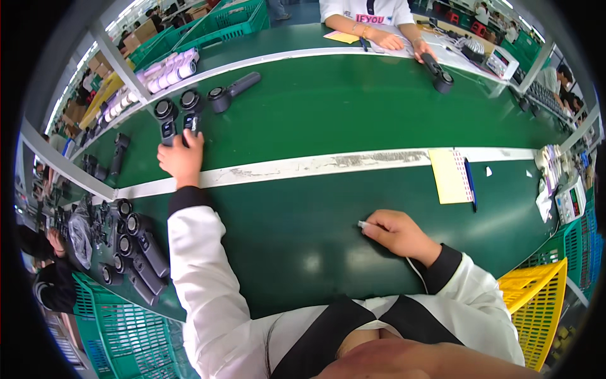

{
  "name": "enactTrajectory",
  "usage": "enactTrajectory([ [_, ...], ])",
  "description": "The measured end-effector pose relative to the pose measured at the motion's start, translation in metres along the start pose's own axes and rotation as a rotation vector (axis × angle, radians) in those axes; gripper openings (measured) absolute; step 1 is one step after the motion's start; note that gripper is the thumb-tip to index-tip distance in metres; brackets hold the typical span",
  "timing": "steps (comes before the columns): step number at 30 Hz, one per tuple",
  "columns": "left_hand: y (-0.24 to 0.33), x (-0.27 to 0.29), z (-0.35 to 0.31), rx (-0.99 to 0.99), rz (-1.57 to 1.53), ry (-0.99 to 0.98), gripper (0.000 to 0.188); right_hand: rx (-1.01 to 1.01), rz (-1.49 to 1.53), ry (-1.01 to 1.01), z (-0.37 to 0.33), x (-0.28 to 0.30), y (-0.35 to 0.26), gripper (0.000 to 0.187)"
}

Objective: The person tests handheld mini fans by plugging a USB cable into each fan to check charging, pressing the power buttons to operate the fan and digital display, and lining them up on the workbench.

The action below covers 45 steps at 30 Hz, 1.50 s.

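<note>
L hand (182,158): part-curled, fingertips at near end of gadget (190,116); gripped or just touched, can't tell.
Gadget: far-left on far green table (353,107), right one of a pair, just beyond L hand.
Gadget axis: roughly near-far, round head pointing far.
Nearer hand: L; R well apart, near right.
R hand (401,235): pinching white plug (363,224), tip pointing left.
</note>
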<state>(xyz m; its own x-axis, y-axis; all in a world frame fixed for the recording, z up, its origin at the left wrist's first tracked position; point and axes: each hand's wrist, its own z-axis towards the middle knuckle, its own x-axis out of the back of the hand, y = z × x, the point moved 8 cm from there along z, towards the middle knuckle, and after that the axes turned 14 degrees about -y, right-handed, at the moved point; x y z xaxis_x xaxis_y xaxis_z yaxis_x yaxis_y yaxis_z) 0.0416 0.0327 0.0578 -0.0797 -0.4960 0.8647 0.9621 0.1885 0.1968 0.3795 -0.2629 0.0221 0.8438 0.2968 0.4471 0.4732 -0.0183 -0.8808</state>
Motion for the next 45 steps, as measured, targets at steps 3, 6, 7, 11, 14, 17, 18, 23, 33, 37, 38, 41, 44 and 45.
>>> enactTrajectory([
  [3,0.051,0.055,-0.06,-0.317,-0.213,0.314,0.03,-0.115,0.168,0.003,-0.003,-0.003,0.003,0.019],
  [6,0.105,0.087,-0.123,-0.548,-0.337,0.297,0.025,-0.202,0.485,-0.081,-0.004,0.001,0.009,0.022],
  [7,0.122,0.098,-0.146,-0.65,-0.407,0.252,0.024,-0.16,0.607,-0.158,-0.005,-0.001,0.008,0.021],
  [11,0.161,0.115,-0.218,-0.742,-0.532,0.0,0.023,-0.019,0.846,-0.145,-0.003,0.007,0.021,0.023],
  [14,0.177,0.124,-0.255,-0.762,-0.592,-0.121,0.022,-0.01,0.68,-0.002,-0.007,0.022,0.019,0.025],
  [17,0.175,0.143,-0.287,-0.786,-0.616,-0.051,0.02,0.19,0.635,0.055,-0.015,0.02,-0.008,0.028],
  [18,0.177,0.149,-0.296,-0.789,-0.614,-0.045,0.02,0.197,0.634,0.057,-0.017,0.019,-0.011,0.028],
  [23,0.175,0.164,-0.32,-0.735,-0.721,-0.103,0.014,0.423,0.674,0.091,-0.031,0.019,-0.031,0.033],
  [33,0.146,0.142,-0.272,-0.625,-0.992,-0.446,0.026,0.283,0.782,0.01,-0.042,0.029,-0.022,0.038],
  [37,0.146,0.153,-0.261,-0.772,-0.948,-0.31,0.033,0.365,0.767,-0.052,-0.034,0.025,-0.016,0.04],
  [38,0.147,0.156,-0.262,-0.765,-0.948,-0.317,0.033,0.357,0.769,-0.055,-0.034,0.024,-0.015,0.04],
  [41,0.148,0.16,-0.261,-0.507,-1.226,-0.537,0.04,0.352,0.729,-0.067,-0.037,0.022,-0.021,0.041],
  [44,0.145,0.15,-0.263,-0.403,-1.386,-0.673,0.043,0.347,0.707,-0.075,-0.039,0.02,-0.025,0.041],
  [45,0.144,0.145,-0.264,-0.394,-1.458,-0.74,0.044,0.344,0.699,-0.078,-0.039,0.019,-0.025,0.041],
])
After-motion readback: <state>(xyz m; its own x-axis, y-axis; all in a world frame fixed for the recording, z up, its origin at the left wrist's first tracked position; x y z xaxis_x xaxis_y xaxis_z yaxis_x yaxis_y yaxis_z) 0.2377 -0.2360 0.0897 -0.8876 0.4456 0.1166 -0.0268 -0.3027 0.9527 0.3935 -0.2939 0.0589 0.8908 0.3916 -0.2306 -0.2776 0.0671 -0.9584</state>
